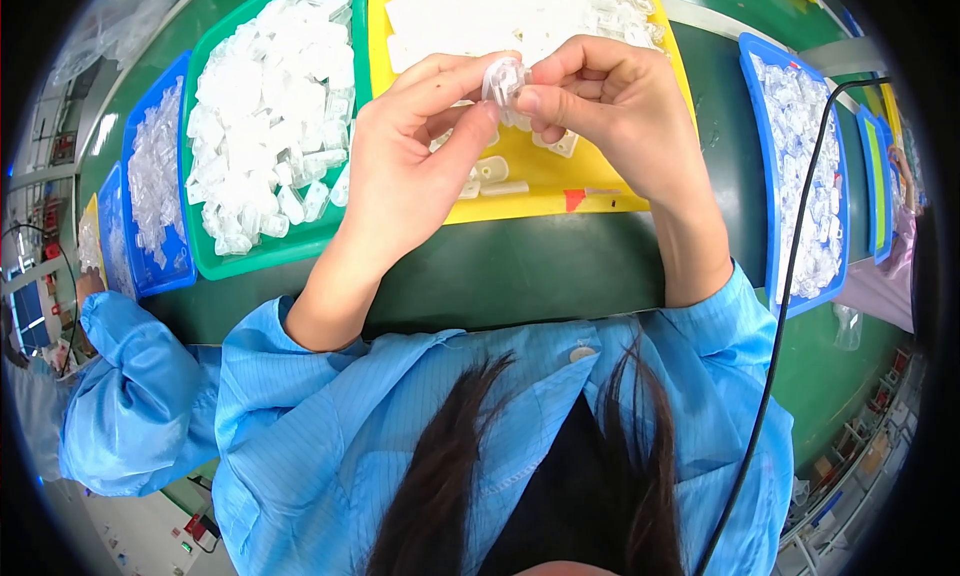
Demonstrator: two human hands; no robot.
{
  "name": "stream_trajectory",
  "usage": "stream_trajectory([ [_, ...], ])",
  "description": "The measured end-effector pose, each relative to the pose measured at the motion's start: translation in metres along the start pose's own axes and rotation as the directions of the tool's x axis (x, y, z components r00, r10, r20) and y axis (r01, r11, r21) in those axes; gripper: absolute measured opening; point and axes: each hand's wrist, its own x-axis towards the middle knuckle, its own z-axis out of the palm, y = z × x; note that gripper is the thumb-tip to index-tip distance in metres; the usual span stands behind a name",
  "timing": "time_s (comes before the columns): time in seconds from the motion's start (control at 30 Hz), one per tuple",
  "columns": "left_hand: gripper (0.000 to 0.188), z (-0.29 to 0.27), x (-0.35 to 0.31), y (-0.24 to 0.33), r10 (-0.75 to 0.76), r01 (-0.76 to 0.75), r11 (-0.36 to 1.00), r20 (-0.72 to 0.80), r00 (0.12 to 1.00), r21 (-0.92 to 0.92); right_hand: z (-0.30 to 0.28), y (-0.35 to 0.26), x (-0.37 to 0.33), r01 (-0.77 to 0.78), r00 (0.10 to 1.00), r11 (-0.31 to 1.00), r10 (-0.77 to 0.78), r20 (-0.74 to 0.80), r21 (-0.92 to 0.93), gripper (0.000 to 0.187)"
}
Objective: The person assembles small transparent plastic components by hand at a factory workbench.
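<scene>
Both my hands are raised over the front part of a yellow tray point(560, 194). Between the fingertips of my left hand point(415, 141) is a small clear plastic part point(505, 81), held by thumb and forefinger. My right hand point(620, 106) pinches the right side of that same part; its fingertips hide some of it. Loose white plastic pieces point(493, 171) lie on the yellow tray below my hands, and a large heap of white parts point(480, 16) fills its far side. A small red mark point(574, 200) sits near its front edge.
A green tray point(270, 261) heaped with clear plastic parts stands at left, beside a blue tray point(170, 276) of bagged-looking pieces. Another blue tray point(830, 286) of clear parts lies at right. A black cable point(800, 226) hangs down there. A co-worker's blue sleeve point(130, 396) is at far left.
</scene>
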Motion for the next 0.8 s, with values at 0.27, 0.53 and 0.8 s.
stream_trajectory([
  [0.27, 0.030, 0.013, -0.007, -0.003, 0.028, -0.002, 0.986, -0.153, 0.988, 0.167, 0.003, 0.003, 0.000, 0.017, 0.999, 0.993, -0.023, -0.043, -0.118, 0.012],
  [0.53, 0.027, 0.011, -0.013, 0.001, -0.023, 0.062, 0.964, -0.153, 0.988, 0.259, 0.001, 0.004, 0.000, -0.015, 1.000, 0.989, 0.011, -0.026, -0.150, 0.012],
  [0.8, 0.026, 0.017, -0.013, 0.006, 0.060, 0.005, 0.924, -0.158, 0.986, 0.382, 0.008, 0.007, 0.000, 0.014, 0.998, 0.987, -0.025, -0.063, -0.158, 0.011],
])
